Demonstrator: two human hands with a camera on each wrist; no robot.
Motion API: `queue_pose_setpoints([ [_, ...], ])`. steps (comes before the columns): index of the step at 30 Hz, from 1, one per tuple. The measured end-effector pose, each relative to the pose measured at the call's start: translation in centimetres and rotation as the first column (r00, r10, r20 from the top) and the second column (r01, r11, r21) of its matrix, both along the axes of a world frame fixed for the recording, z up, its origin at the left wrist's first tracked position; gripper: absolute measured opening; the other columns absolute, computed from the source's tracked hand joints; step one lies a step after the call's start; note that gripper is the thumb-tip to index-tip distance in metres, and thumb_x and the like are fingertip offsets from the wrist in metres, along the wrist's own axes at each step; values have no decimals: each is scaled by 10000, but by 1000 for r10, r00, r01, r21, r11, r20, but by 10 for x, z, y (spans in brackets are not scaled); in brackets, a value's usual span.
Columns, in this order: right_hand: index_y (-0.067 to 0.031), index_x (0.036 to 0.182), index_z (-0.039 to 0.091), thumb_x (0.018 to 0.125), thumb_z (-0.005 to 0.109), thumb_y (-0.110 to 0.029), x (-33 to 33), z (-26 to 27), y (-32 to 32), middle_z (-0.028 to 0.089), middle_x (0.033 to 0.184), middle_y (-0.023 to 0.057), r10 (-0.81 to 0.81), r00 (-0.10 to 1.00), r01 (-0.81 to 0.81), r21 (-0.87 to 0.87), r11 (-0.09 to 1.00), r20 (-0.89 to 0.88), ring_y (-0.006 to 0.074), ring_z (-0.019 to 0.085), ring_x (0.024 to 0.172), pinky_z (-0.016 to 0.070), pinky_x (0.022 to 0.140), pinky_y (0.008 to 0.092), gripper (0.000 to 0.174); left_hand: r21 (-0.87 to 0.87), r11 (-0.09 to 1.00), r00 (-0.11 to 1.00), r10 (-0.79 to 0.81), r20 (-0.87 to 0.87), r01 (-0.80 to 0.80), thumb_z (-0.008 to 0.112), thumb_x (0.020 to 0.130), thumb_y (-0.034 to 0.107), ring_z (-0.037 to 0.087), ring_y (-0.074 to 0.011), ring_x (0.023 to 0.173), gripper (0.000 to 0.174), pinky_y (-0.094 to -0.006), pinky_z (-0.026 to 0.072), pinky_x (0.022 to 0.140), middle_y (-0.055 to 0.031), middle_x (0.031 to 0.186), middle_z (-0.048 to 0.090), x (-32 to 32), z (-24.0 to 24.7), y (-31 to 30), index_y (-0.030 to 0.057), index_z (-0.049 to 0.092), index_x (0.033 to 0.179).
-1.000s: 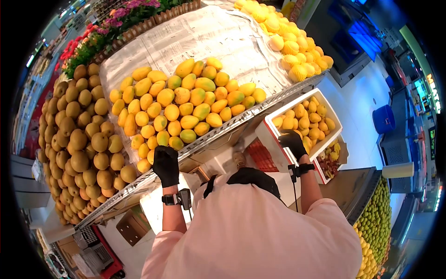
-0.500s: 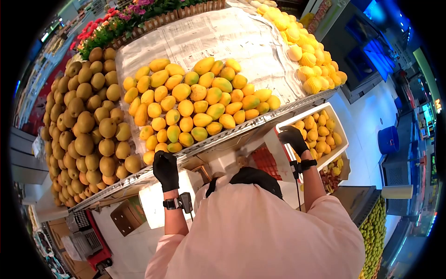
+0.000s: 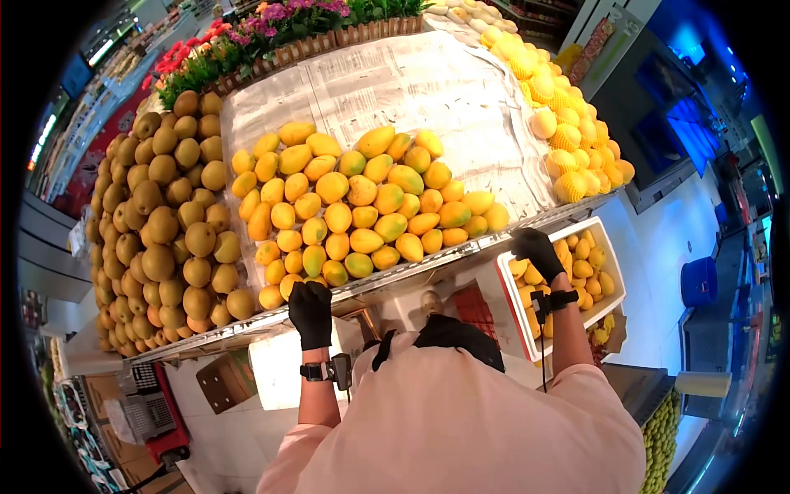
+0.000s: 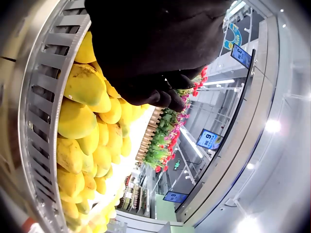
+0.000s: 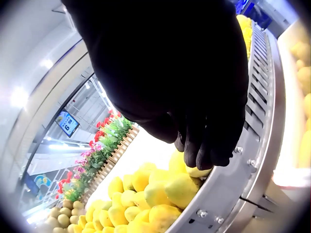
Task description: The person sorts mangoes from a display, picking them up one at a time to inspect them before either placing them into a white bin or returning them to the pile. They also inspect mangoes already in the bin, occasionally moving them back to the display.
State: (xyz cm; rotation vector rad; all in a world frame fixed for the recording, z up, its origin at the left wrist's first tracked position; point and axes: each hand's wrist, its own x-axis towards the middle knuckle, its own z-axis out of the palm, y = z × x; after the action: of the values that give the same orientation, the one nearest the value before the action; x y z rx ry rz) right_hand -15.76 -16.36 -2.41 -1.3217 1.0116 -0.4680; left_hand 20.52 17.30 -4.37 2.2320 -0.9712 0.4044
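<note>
Both hands wear black gloves. In the head view my left hand [image 3: 311, 315] is at the front rail, by the lower left corner of a spread of yellow-green mangoes [image 3: 362, 191]. The left wrist view shows its loosely curled fingers [image 4: 158, 96] beside the mangoes, with nothing seen in them. My right hand [image 3: 536, 253] is between the slatted metal rail [image 3: 448, 257] and a white foam box [image 3: 619, 272] of yellow mangoes. In the right wrist view its fingers [image 5: 194, 145] hang down, overlapping the rail and the end mango; no held fruit shows.
Brown round fruit [image 3: 156, 222] is heaped left of the mangoes. Printed paper [image 3: 387, 82] lines the stand behind them. Yellow fruit in foam nets [image 3: 568, 136] is piled at right. Flowers [image 3: 280, 33] with a small wooden fence edge the back. A blue bucket [image 3: 699, 281] stands on the floor.
The head view has shifted, so the stand appears farther right and lower. My right hand has moved from the foam box's rim toward the rail. My left hand stays by the rail.
</note>
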Motion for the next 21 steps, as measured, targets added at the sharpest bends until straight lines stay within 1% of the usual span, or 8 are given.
queue_pose_setpoints([
  [3, 3, 1071, 617, 876, 614, -117, 5, -3, -33, 669, 831, 74, 55, 998, -54, -15, 998, 27, 139, 644, 706, 521, 615, 252, 229, -239, 971, 884, -139, -447, 32, 546, 889, 9, 444, -119, 628, 177, -265, 440, 589, 2, 682, 427, 10, -34, -4, 65, 435, 763],
  [6, -2, 1118, 593, 844, 615, -94, 20, 3, -65, 682, 828, 87, 56, 996, -55, -16, 998, 68, 144, 644, 679, 523, 626, 253, 290, -298, 955, 837, -157, -524, -7, 536, 880, -30, 466, -119, 649, 149, -238, 445, 607, 4, 723, 461, -13, 22, -27, 65, 457, 797],
  [8, 4, 1124, 591, 844, 613, -101, 30, 16, -81, 684, 834, 91, 77, 994, -76, -14, 997, 80, 145, 645, 683, 527, 634, 257, 300, -489, 872, 747, -319, -583, -9, 561, 870, -11, 503, -124, 674, 81, -239, 455, 619, -25, 764, 525, 2, -2, -23, 32, 505, 911],
  [10, -1, 1141, 590, 858, 599, -114, 45, 29, -99, 690, 853, 89, 94, 992, -94, -4, 996, 85, 140, 643, 684, 524, 636, 251, 304, -610, 781, 534, -463, -708, -131, 591, 849, 1, 524, -127, 703, 139, -244, 463, 637, -40, 795, 548, -4, 8, -28, 19, 517, 965],
  [11, 0, 1139, 592, 862, 597, -116, 52, 32, -108, 692, 857, 88, 96, 989, -97, 10, 995, 113, 139, 642, 682, 525, 634, 253, 301, -340, 939, 830, -158, -535, -41, 534, 912, 38, 516, -118, 683, 121, -264, 442, 574, -1, 722, 491, -20, 38, -38, 31, 531, 1033],
  [13, 2, 1124, 603, 867, 601, -119, 68, 37, -130, 693, 858, 85, 134, 986, -135, 1, 991, 103, 137, 642, 689, 528, 631, 261, 284, -432, 900, 821, -211, -530, -48, 506, 928, 75, 494, -107, 672, 98, -246, 421, 564, 6, 726, 480, -14, 28, -42, 45, 533, 1017],
  [15, -15, 1099, 622, 869, 632, -145, 84, 35, -152, 670, 853, 63, 225, 972, -223, -42, 974, 66, 128, 626, 679, 523, 623, 257, 264, -594, 771, 619, -355, -700, -229, 480, 939, 99, 466, -93, 657, 86, -222, 397, 555, 13, 725, 461, -18, 18, -43, 57, 529, 997],
  [21, -60, 1126, 600, 851, 686, -228, 156, 33, -185, 621, 830, 54, 468, 875, -473, -18, 881, -125, 118, 588, 659, 494, 556, 253, 334, -526, 842, 679, -319, -661, -116, 496, 911, 39, 442, -86, 641, 50, -216, 386, 547, 14, 704, 432, -25, 20, -53, 48, 505, 959],
])
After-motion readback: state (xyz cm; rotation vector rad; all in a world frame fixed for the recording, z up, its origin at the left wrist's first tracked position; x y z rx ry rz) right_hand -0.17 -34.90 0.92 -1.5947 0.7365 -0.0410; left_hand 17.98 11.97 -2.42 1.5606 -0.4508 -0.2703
